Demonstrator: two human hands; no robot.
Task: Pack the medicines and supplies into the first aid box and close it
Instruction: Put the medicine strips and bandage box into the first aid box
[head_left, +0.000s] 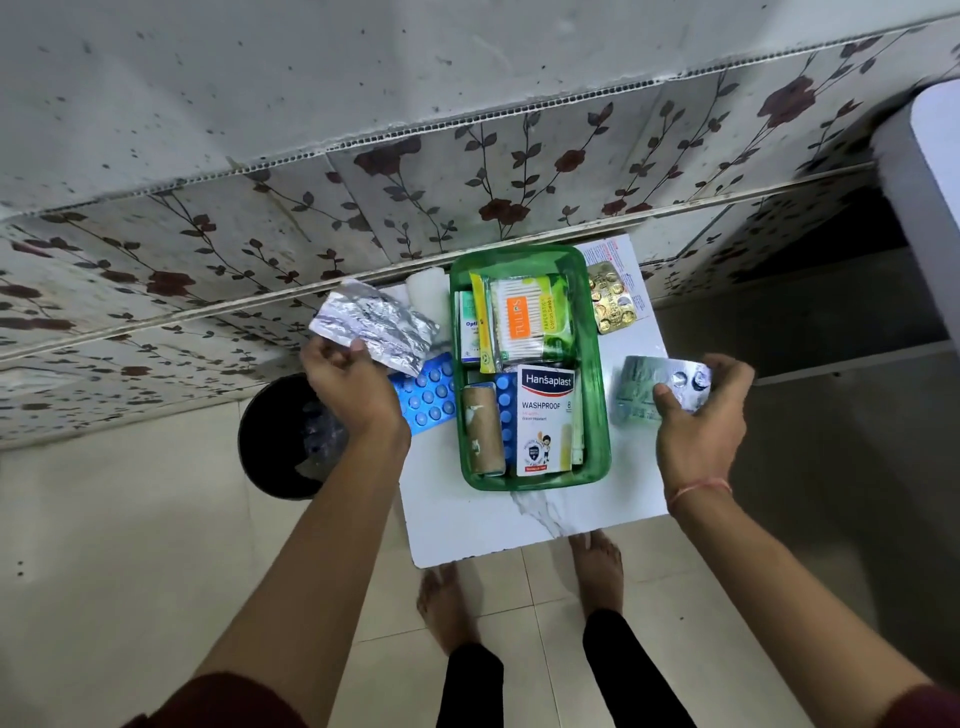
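Clearly, with a crumpled silver foil blister strip pinched in the left hand and another silver strip pinched by the right hand, either could be snagged on the crowded green plastic box standing between them and dropped.

A: Room in the box?
B: Nearly none. Swabs, plaster carton and tape roll fill the floor; only from above.
A: Table sides?
B: Left is blocked by the blue strip, a white roll and the left hand with foil. Right has the gold strip far back, and the right hand with a strip above the edge.
A: Front?
B: Bare table near the person. Bin just beside the left edge, wall close behind.
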